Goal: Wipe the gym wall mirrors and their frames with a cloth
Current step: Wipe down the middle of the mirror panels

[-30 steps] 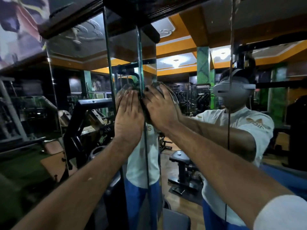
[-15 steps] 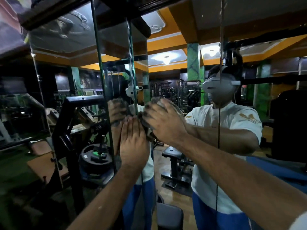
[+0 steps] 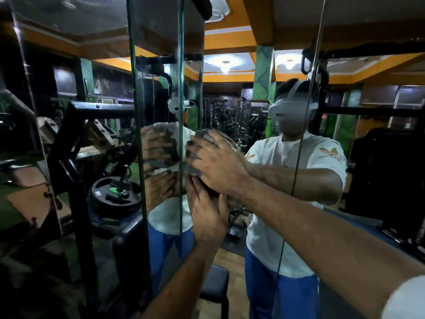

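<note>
Tall wall mirrors meet at a vertical glass corner edge (image 3: 181,65), with a narrow mirror panel (image 3: 158,54) to its left and a wide mirror (image 3: 230,256) to its right. My right hand (image 3: 218,162) presses a crumpled grey cloth (image 3: 204,135) onto the glass at this edge, fingers curved over the wad. Just below it, my left hand (image 3: 208,215) lies flat on the mirror, fingers straight and pointing up. Both hands and the cloth are reflected in the narrow panel.
A black bench seat (image 3: 213,284) stands low, close in front of the mirror. A dark top frame (image 3: 202,5) caps the corner. The mirrors reflect a black weight rack with a plate (image 3: 112,196), gym machines, and a person in a white shirt.
Both hands have slid down the corner edge. My left hand, beside the right one a second ago, now lies beneath it. The cloth stays under my right hand.
</note>
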A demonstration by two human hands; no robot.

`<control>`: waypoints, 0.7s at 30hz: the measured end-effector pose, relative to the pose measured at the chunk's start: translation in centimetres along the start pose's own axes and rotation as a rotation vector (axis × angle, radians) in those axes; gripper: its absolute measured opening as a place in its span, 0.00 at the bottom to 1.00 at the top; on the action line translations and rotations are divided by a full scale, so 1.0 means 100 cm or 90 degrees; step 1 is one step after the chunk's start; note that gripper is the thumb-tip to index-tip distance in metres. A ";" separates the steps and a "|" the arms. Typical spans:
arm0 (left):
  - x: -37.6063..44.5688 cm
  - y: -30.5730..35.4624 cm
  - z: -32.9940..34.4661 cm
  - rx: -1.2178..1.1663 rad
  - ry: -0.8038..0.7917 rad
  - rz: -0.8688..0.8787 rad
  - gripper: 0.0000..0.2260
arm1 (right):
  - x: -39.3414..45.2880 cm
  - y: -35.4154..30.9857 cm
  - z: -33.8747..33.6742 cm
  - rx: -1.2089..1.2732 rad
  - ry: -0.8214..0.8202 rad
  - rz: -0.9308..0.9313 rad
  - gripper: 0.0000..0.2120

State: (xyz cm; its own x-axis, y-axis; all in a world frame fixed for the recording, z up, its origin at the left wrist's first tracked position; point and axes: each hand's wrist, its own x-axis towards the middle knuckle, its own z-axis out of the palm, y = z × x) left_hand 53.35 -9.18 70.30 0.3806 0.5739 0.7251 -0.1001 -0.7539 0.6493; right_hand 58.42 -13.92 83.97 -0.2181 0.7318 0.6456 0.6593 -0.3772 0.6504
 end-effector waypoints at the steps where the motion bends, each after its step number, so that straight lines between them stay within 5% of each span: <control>1: -0.001 -0.001 0.002 -0.006 -0.001 -0.022 0.40 | 0.006 0.000 0.001 -0.013 0.010 0.029 0.20; 5: -0.006 -0.002 0.004 -0.029 -0.005 -0.040 0.42 | 0.022 -0.014 0.007 -0.005 0.034 0.102 0.16; 10: -0.013 -0.005 0.009 -0.043 0.021 -0.044 0.41 | -0.010 -0.009 0.005 0.031 -0.085 -0.111 0.16; 14: -0.028 0.002 0.012 -0.007 -0.012 -0.085 0.44 | -0.037 0.013 -0.011 -0.059 0.027 0.085 0.21; 16: -0.034 0.004 0.014 0.052 -0.031 -0.026 0.41 | -0.056 0.015 -0.016 -0.068 0.060 0.192 0.23; 21: -0.026 -0.003 0.013 0.094 -0.033 0.141 0.38 | -0.109 0.004 -0.015 -0.040 -0.021 0.085 0.23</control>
State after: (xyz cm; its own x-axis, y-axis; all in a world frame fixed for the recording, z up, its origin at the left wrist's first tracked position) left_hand 53.57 -10.85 67.95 0.4106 0.3751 0.8311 -0.0532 -0.9001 0.4325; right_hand 59.96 -22.94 77.77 -0.1071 0.6904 0.7155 0.6349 -0.5063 0.5836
